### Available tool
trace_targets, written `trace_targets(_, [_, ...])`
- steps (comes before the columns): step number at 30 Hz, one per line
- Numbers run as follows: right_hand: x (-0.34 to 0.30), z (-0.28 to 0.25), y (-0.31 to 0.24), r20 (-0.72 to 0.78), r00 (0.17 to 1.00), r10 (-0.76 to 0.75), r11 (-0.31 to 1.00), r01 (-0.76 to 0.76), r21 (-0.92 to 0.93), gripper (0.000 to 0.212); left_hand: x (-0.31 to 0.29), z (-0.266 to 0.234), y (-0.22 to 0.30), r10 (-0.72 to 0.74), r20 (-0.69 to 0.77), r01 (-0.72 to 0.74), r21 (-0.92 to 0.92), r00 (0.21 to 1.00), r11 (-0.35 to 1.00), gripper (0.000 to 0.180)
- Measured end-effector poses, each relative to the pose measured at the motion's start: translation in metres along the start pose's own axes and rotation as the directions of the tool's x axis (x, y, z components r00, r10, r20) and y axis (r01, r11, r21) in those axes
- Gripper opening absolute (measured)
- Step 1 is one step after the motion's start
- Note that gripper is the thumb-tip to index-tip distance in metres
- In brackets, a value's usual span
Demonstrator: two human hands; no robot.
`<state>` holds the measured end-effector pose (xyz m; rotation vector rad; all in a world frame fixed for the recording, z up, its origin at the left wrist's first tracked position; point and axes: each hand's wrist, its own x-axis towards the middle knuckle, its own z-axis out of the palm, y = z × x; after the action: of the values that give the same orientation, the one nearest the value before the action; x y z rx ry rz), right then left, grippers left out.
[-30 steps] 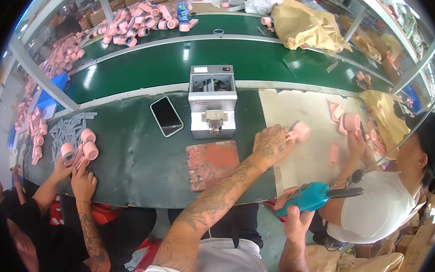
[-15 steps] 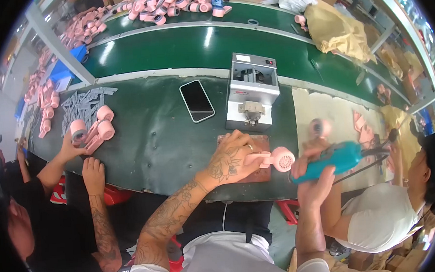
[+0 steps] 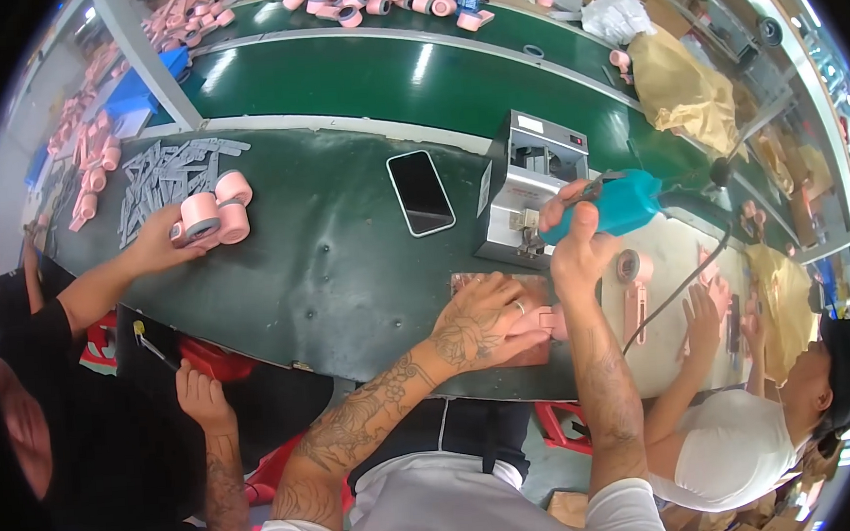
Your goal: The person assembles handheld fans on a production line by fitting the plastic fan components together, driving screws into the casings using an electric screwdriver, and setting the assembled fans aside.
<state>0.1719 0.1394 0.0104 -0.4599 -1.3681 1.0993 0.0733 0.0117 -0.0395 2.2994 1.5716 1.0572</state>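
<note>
My left hand [image 3: 478, 328] presses down with its fingers closed round a pink handheld fan [image 3: 549, 320], which lies on a reddish pad [image 3: 526, 356] at the bench's front edge. My right forearm hides part of the fan's head. My right hand [image 3: 580, 246] grips a teal electric screwdriver [image 3: 618, 205], held nearly level with its cord trailing to the right. Its front end is at the front of a grey box-shaped screw feeder [image 3: 506, 194]; the bit's tip is hard to make out there.
A phone [image 3: 421, 193] lies left of the feeder. Grey strip-like parts [image 3: 162, 184] are heaped farther left, near a co-worker's hand holding pink fans [image 3: 215, 212]. Another fan [image 3: 634, 296] lies at right, near a second co-worker. Behind runs a green conveyor [image 3: 336, 86].
My right hand has raised the screwdriver from beside the fan to the feeder's front. My left hand keeps its hold on the fan. The left co-worker's fans have been tilted.
</note>
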Motion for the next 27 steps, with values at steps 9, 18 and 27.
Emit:
trace_targets(9, [-0.008, -0.006, -0.016, 0.012, 0.985, 0.171, 0.979, -0.169, -0.110, 0.049, -0.001, 0.008, 0.000, -0.103, 0.008, 0.103, -0.016, 0.995, 0.995, 0.043])
trace_targets(18, [-0.043, -0.042, -0.050, -0.085, 0.984, 0.155, 0.972, -0.168, -0.166, 0.070, 0.003, 0.008, 0.000, -0.074, 0.030, 0.074, -0.003, 0.997, 0.997, 0.045])
trace_targets(27, [-0.050, -0.046, -0.045, -0.027, 0.981, 0.193, 0.966, -0.195, -0.173, 0.071, 0.002, 0.009, 0.000, -0.078, 0.021, 0.078, -0.010, 0.997, 0.997, 0.046])
